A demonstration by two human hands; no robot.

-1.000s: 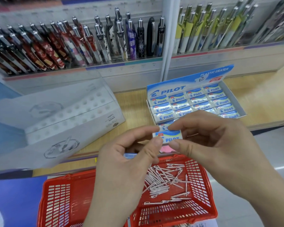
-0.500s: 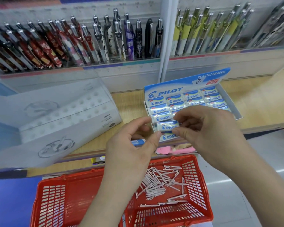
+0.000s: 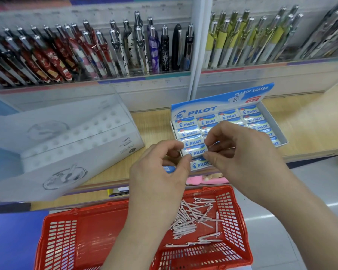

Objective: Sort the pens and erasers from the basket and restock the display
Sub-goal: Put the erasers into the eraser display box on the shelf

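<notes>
Just ahead at twelve o'clock sits the eraser box [image 3: 222,103]; left hand [image 3: 160,172] and right hand [image 3: 244,152] pinch an eraser [image 3: 195,151] lying nine-to-three, right nearer.

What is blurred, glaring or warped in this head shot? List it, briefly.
Head view: the wide lens bows the pen rack and wooden shelf; pens at the top right corner smear soft; wrapper glare streaks the eraser pinched between left hand and right hand, both sharp; lighting flat, shadows faint.

Red slotted basket [image 3: 70,240], blue-and-white erasers [image 3: 194,152], red floral-patterned pens [image 3: 47,61], yellow-banded pens [image 3: 222,39].
</notes>
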